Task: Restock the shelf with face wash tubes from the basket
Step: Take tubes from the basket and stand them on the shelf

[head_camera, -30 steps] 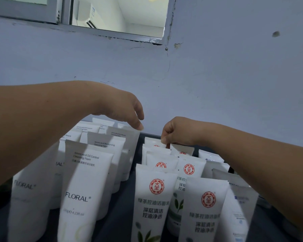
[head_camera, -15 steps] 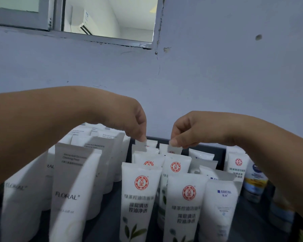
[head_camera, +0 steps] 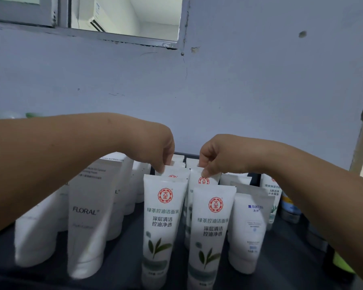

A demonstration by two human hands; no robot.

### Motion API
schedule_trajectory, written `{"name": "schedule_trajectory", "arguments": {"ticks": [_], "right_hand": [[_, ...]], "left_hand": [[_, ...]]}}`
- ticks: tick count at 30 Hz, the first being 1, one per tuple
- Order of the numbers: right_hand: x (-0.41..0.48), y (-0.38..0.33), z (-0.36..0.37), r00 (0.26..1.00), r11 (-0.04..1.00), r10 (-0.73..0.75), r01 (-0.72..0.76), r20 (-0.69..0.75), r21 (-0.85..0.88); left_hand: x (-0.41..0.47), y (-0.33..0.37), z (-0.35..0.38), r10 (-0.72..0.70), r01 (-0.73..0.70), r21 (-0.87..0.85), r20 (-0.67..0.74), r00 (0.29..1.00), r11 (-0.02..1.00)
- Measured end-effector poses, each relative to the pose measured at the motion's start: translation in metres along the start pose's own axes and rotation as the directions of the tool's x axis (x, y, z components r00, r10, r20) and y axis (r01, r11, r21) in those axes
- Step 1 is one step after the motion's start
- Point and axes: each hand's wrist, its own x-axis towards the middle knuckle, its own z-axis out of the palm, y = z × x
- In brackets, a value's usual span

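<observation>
**Clerk:** Entry one, the hands?

**Checker:** Left hand (head_camera: 157,151): fingers curled downward, tips pinching the crimped top edge of the left rear tube (head_camera: 173,175). Right hand (head_camera: 216,158): thumb and forefinger pinching the crimped top of the right rear tube (head_camera: 203,181), just above its red seal. The forearms reach in from either side. The hands are near each other and not touching.

**Clerk:** Entry two, stock below the hands?

**Checker:** Face wash tubes, white, with a round red seal and a green leaf print. They stand cap-down in two files on the dark shelf (head_camera: 124,258). The front pair (head_camera: 164,227) stands on the person's side of the hands, upright, the two just beside one another. The two pinched tubes stand directly behind that pair. More white tops show beyond the fingers, but the count cannot be read.

**Clerk:** Outward of the left hand?

**Checker:** FLORAL tubes (head_camera: 88,216), white, upright, in several rows running under the left forearm.

**Clerk:** Outward of the right hand?

**Checker:** One blue-label tube (head_camera: 252,227), white, just beside the front pair. Further white tubes stand behind it. A small bottle (head_camera: 289,208) sits below the right forearm, its label blurred.

**Clerk:** Beyond the hands?

**Checker:** Pale blue wall (head_camera: 239,91), with a window (head_camera: 124,17) high above the left hand.
</observation>
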Motion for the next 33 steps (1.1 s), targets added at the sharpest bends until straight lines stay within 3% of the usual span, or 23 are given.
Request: {"name": "schedule_trajectory", "arguments": {"ticks": [17, 33], "right_hand": [[-0.005, 0.000, 0.001, 1.000, 1.000, 0.011, -0.011, -0.025, 0.004], [-0.017, -0.010, -0.004, 0.999, 0.999, -0.002, 0.001, 0.038, 0.040]], "left_hand": [[-0.010, -0.016, -0.001, -0.023, 0.024, -0.072, 0.009, 1.000, 0.997], [-0.014, -0.017, 0.000, -0.042, 0.044, -0.137, 0.019, 0.999, 0.990]]}}
